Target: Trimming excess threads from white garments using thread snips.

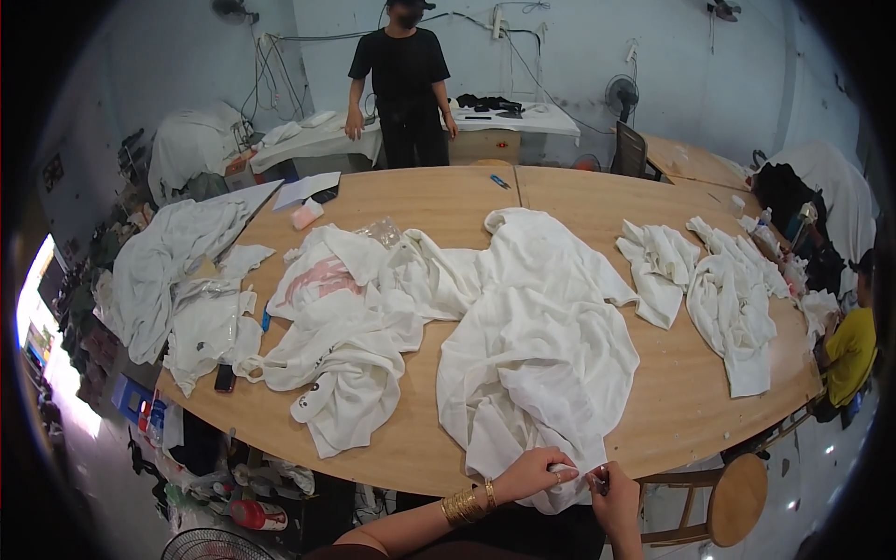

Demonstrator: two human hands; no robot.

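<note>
A large white garment (551, 322) lies crumpled across the middle of the table, its near end hanging over the front edge. My left hand (534, 474), with gold bangles at the wrist, pinches that near edge of cloth between thumb and fingers. Close beside it on the right, my right hand (616, 499) is closed around a small dark tool (602, 486), mostly covered by the fingers; its kind cannot be made out. The tool's tip is at the cloth edge, near my left fingertips.
White garments (350, 392) lie heaped on the left, and more white pieces (733, 294) on the right. A blue-handled small tool (500, 181) and a dark phone (225, 378) rest on the table (420, 201). Across it stands a person in black (401, 75). A wooden stool (737, 499) is nearby right.
</note>
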